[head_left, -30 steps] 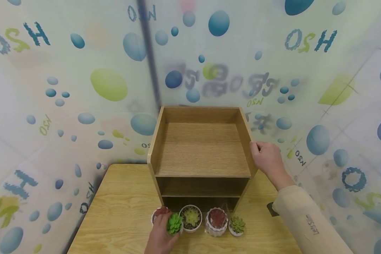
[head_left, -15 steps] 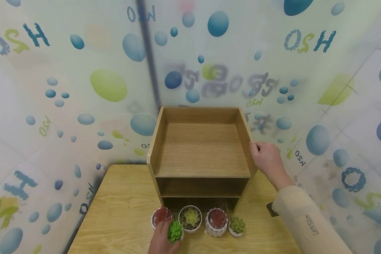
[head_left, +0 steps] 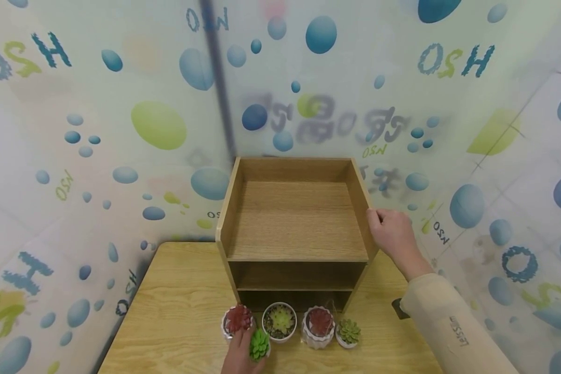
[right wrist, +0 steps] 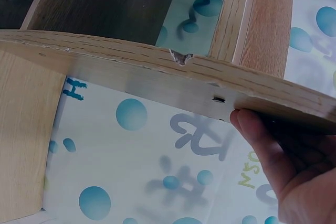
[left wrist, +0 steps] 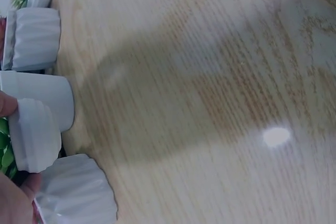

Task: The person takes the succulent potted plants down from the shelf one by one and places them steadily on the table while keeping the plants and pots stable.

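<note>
My left hand (head_left: pixel 240 356) pinches a small bright green potted succulent (head_left: pixel 259 344) at the front of the table. In the left wrist view its white pot (left wrist: pixel 37 137) is tilted, with thumb and finger at its rim. Just behind sit a red succulent (head_left: pixel 238 318) in a ribbed white pot and a yellow-green succulent (head_left: pixel 279 320) in a round white pot. On the right side panel of a wooden desk shelf (head_left: pixel 299 223), my right hand (head_left: pixel 393 240) grips the edge. The right wrist view shows the thumb against that panel (right wrist: pixel 131 56); the other fingers are partly hidden.
Another red succulent (head_left: pixel 319 323) and a small green one (head_left: pixel 348 332) stand in the same row, before the shelf's lower compartments. A dark flat object (head_left: pixel 400 308) lies by the right sleeve. A patterned curtain (head_left: pixel 159 124) surrounds the wooden table (head_left: pixel 168 301).
My left hand has shifted slightly right and toward the front with the green succulent, uncovering more of the left red succulent. The right hand stays on the shelf.
</note>
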A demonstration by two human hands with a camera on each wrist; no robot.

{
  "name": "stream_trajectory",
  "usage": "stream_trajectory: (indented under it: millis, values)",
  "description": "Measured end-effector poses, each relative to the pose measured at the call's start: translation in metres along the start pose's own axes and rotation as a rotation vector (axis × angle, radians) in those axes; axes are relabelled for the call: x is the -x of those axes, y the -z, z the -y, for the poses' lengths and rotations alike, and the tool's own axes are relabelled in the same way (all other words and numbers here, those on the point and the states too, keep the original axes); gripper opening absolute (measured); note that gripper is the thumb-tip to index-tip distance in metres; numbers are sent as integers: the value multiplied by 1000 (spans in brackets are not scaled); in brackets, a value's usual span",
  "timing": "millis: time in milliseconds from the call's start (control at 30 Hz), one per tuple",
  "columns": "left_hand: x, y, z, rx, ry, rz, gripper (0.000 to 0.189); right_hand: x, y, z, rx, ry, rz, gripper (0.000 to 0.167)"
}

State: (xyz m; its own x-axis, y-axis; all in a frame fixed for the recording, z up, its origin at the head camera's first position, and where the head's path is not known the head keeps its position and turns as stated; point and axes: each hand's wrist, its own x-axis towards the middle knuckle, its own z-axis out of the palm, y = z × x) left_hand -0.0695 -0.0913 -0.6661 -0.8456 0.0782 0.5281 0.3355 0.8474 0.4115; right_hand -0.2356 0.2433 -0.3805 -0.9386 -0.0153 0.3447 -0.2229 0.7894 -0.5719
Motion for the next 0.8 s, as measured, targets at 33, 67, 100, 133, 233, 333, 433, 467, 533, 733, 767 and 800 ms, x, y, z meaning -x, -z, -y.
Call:
stream_trajectory:
  millis: [33, 67, 100, 133, 233, 333, 433, 467, 533, 733, 767, 800]
  values:
    - [0, 1, -1, 9, 22, 33, 80, 0, 0, 0, 1, -1, -2, 51]
    - [0, 1, -2, 12, 33, 49, 80, 0, 0, 0, 3, 0, -4, 51]
    - [0, 1, -3, 17, 49, 71, 80, 0, 0, 0, 5, 0, -6, 51]
    - [-1, 3, -5, 28, 80, 116, 80, 0, 0, 0, 6, -1, -7, 50]
    - [0, 3, -7, 29, 115, 160, 80, 0, 0, 0, 8, -4, -6, 50]
    - [3, 0, -6, 12, 87, 122, 81, 0, 0, 0, 3, -4, -4, 50]
    - [8, -7, 0, -9, 26, 41, 86, 0, -1, -1, 2, 0, -11, 51]
    - [9, -9, 1, -10, 14, 30, 88, 0, -1, -1, 3, 3, -14, 51]
    - [11, -12, 3, -8, 4, 17, 90, 0, -1, -2, 8, 11, -22, 50]
    - [15, -19, 6, -1, -7, 23, 79, -1, -1, -2, 13, 14, -21, 51]
    - [15, -21, 6, -2, -15, 15, 77, -1, -1, -2, 11, 11, -17, 51]
    - [16, -22, 7, -4, -25, 3, 75, 0, -1, -1, 8, 8, -14, 51]
